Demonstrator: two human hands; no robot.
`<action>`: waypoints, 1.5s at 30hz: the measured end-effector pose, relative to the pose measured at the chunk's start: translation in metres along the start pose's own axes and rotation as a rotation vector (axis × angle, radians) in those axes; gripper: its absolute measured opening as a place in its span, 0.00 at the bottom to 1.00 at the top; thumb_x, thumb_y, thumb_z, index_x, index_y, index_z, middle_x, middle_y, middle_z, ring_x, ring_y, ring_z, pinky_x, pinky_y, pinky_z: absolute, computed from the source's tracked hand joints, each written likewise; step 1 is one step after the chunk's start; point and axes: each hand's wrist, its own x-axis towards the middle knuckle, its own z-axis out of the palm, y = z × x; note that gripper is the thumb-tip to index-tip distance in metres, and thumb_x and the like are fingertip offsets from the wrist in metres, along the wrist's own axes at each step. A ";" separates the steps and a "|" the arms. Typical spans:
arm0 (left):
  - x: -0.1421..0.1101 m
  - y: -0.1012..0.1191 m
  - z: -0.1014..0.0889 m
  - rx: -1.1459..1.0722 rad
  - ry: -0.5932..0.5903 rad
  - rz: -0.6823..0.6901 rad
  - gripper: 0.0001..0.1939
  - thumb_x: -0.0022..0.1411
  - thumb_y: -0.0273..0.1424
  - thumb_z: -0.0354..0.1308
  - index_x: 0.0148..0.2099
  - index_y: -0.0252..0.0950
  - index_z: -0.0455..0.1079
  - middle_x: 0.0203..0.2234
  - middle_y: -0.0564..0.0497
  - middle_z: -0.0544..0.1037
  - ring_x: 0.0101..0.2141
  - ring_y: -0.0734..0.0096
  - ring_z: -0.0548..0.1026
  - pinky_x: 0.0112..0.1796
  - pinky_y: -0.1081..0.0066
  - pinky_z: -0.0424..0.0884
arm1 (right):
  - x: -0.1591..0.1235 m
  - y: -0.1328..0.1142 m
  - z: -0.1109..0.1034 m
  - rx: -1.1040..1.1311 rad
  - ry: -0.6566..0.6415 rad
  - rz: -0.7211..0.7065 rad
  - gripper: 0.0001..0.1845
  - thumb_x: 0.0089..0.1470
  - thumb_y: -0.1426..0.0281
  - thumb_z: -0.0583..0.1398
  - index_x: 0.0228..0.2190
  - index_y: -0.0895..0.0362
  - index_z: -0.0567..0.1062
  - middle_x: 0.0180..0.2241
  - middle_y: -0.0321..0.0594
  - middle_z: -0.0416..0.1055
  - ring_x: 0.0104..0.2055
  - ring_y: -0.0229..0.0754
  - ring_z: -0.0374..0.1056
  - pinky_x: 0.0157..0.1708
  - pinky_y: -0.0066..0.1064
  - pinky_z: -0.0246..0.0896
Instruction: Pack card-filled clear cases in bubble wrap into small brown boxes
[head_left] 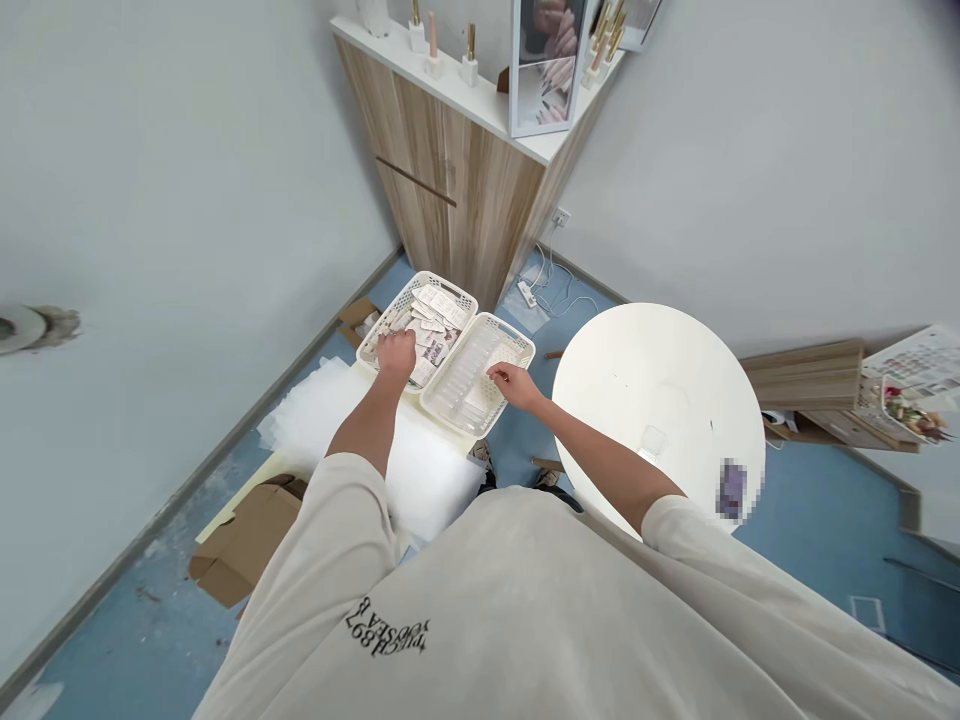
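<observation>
My left hand [397, 355] reaches into a white perforated basket [369, 347] filled with printed paper packets [441, 303]. Its fingers curl downward among the packets, and whatever they hold is hidden. Over a second white basket [525, 352], right beside the first, hovers my right hand [513, 384]. The fingers there are bent and pressed together near the basket's right side; I cannot make out anything between them. Clear plastic cases [459, 380] lie in rows in this second basket, mostly on its left.
Both baskets rest on a stack of white foam sheets [431, 470]. To the right stands a round white table [645, 350] with a small clear case [653, 441] on it. A wood-grain cabinet [465, 160] fills the corner ahead. Flattened cardboard [247, 540] and a power strip [527, 294] lie on the floor.
</observation>
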 end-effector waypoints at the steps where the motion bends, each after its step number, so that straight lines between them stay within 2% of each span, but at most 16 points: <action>1: -0.001 -0.001 -0.005 -0.005 0.012 0.006 0.16 0.65 0.24 0.47 0.48 0.32 0.74 0.41 0.32 0.77 0.48 0.45 0.74 0.52 0.50 0.63 | -0.001 0.000 0.000 0.003 -0.002 -0.004 0.14 0.63 0.68 0.53 0.43 0.52 0.77 0.42 0.40 0.78 0.42 0.42 0.73 0.42 0.33 0.66; 5: -0.004 0.001 -0.027 -0.058 0.103 -0.018 0.17 0.67 0.25 0.45 0.47 0.32 0.75 0.42 0.32 0.77 0.49 0.43 0.74 0.52 0.50 0.63 | -0.009 0.001 -0.001 0.014 0.009 -0.010 0.13 0.63 0.68 0.53 0.42 0.52 0.78 0.42 0.40 0.78 0.42 0.43 0.73 0.43 0.33 0.66; 9: 0.000 0.026 -0.050 -0.230 0.230 -0.015 0.17 0.70 0.31 0.45 0.50 0.35 0.74 0.45 0.38 0.78 0.49 0.49 0.74 0.52 0.57 0.65 | -0.018 0.004 -0.007 0.032 0.041 -0.009 0.13 0.62 0.68 0.54 0.41 0.52 0.78 0.41 0.40 0.78 0.42 0.43 0.73 0.43 0.33 0.66; 11: 0.003 0.049 -0.057 -0.331 0.265 0.008 0.17 0.70 0.32 0.48 0.52 0.36 0.74 0.47 0.42 0.79 0.48 0.53 0.75 0.50 0.61 0.67 | -0.023 0.007 -0.012 0.046 0.071 -0.017 0.13 0.62 0.68 0.54 0.42 0.52 0.78 0.42 0.39 0.79 0.43 0.43 0.73 0.43 0.33 0.66; 13: 0.005 0.078 -0.060 -0.416 0.245 0.054 0.16 0.68 0.32 0.51 0.51 0.36 0.75 0.45 0.45 0.80 0.46 0.57 0.76 0.50 0.63 0.68 | -0.028 0.013 -0.020 0.058 0.112 -0.027 0.13 0.61 0.68 0.55 0.41 0.51 0.78 0.41 0.38 0.79 0.42 0.43 0.73 0.44 0.33 0.66; 16: 0.004 0.131 -0.053 -0.550 0.200 0.156 0.13 0.66 0.31 0.54 0.48 0.35 0.77 0.41 0.47 0.82 0.43 0.61 0.78 0.48 0.66 0.69 | -0.042 0.025 -0.039 0.079 0.189 -0.013 0.13 0.60 0.68 0.55 0.41 0.52 0.78 0.38 0.37 0.79 0.39 0.41 0.73 0.45 0.34 0.67; 21: -0.014 0.234 -0.016 -0.724 0.064 0.267 0.09 0.63 0.28 0.58 0.43 0.35 0.79 0.37 0.48 0.83 0.38 0.65 0.79 0.44 0.69 0.72 | -0.090 0.065 -0.077 0.203 0.340 0.088 0.12 0.58 0.70 0.55 0.41 0.53 0.77 0.38 0.37 0.78 0.40 0.40 0.73 0.46 0.34 0.67; 27: -0.056 0.356 0.054 -0.826 -0.161 0.273 0.08 0.61 0.28 0.61 0.43 0.34 0.78 0.35 0.47 0.83 0.36 0.65 0.79 0.40 0.69 0.74 | -0.171 0.135 -0.121 0.410 0.513 0.331 0.16 0.54 0.72 0.57 0.46 0.53 0.74 0.38 0.36 0.78 0.39 0.40 0.75 0.44 0.34 0.68; 31: -0.092 0.423 0.099 -0.807 -0.298 0.270 0.10 0.60 0.29 0.62 0.44 0.35 0.78 0.35 0.47 0.82 0.36 0.64 0.80 0.41 0.67 0.74 | -0.231 0.178 -0.143 0.556 0.589 0.447 0.16 0.54 0.70 0.59 0.46 0.53 0.73 0.37 0.37 0.79 0.38 0.40 0.75 0.41 0.33 0.68; 34: -0.122 0.463 0.127 -0.777 -0.401 0.298 0.11 0.61 0.29 0.61 0.45 0.36 0.78 0.36 0.47 0.82 0.37 0.64 0.79 0.42 0.67 0.74 | -0.272 0.207 -0.154 0.638 0.651 0.495 0.16 0.53 0.70 0.59 0.45 0.54 0.73 0.36 0.37 0.79 0.37 0.40 0.75 0.40 0.32 0.68; 38: -0.160 0.503 0.157 -0.717 -0.512 0.354 0.13 0.61 0.28 0.59 0.47 0.36 0.79 0.34 0.48 0.82 0.36 0.64 0.79 0.41 0.67 0.74 | -0.315 0.246 -0.160 0.684 0.706 0.548 0.16 0.52 0.71 0.60 0.44 0.55 0.73 0.31 0.36 0.77 0.35 0.39 0.74 0.36 0.30 0.68; 42: -0.185 0.531 0.176 -0.657 -0.554 0.377 0.13 0.61 0.28 0.59 0.46 0.36 0.80 0.35 0.48 0.83 0.37 0.64 0.79 0.43 0.66 0.74 | -0.345 0.278 -0.163 0.693 0.694 0.580 0.09 0.51 0.70 0.60 0.37 0.55 0.76 0.26 0.34 0.75 0.32 0.39 0.73 0.32 0.28 0.66; 45: -0.197 0.545 0.184 -0.629 -0.589 0.373 0.13 0.62 0.28 0.59 0.46 0.37 0.81 0.35 0.49 0.83 0.36 0.65 0.79 0.42 0.67 0.74 | -0.361 0.291 -0.165 0.699 0.670 0.594 0.05 0.51 0.69 0.61 0.33 0.55 0.76 0.26 0.35 0.75 0.30 0.38 0.73 0.32 0.27 0.66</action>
